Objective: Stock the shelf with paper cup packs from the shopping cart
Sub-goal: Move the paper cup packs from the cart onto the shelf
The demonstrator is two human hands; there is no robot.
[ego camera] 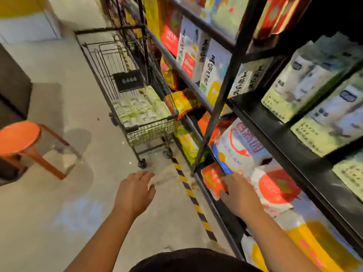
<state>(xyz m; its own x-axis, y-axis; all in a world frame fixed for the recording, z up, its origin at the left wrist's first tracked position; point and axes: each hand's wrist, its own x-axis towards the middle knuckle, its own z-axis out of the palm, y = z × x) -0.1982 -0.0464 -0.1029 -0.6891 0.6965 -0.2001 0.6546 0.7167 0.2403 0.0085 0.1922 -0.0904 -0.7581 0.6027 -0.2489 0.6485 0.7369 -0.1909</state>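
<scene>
The 2 hands, left hand [135, 191] and right hand [237, 193], are empty with fingers relaxed. The paper cup packs [141, 110] lie in the far shopping cart [153, 121]. They look light, crushable and slippery in their film, so they are probably best gripped around the middle.

A black shelf [275, 130] bears pale green paper cup packs [306, 81]; a wire shopping cart [153, 122] on the floor [59, 213] holds more
</scene>
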